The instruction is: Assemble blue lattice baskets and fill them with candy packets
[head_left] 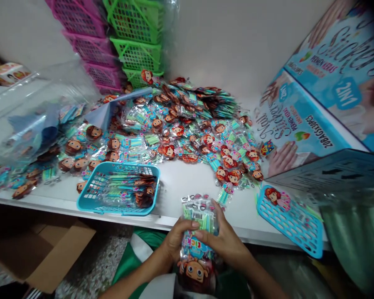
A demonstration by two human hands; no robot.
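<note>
A stack of small clear packets [198, 245] with green sticks and a cartoon head is held upside of the lap, at the table's front edge. My left hand [177, 234] grips its left side, thumb on top. From the right, my right hand [222, 236] holds the same stack, its thumb also across the front. A blue basket [118, 209] on the table to the left holds a row of similar packets. Behind it spreads a large pile of packets [177, 131]. At the right edge lies a blue perforated tray [305, 232] with a packet on it.
Stacked pink baskets [99, 54] and green baskets [140, 52] stand at the back left. Printed sticker boxes [302, 120] occupy the right. A clear plastic bag [34, 124] with packets lies left, above an open cardboard box [46, 257] below the table.
</note>
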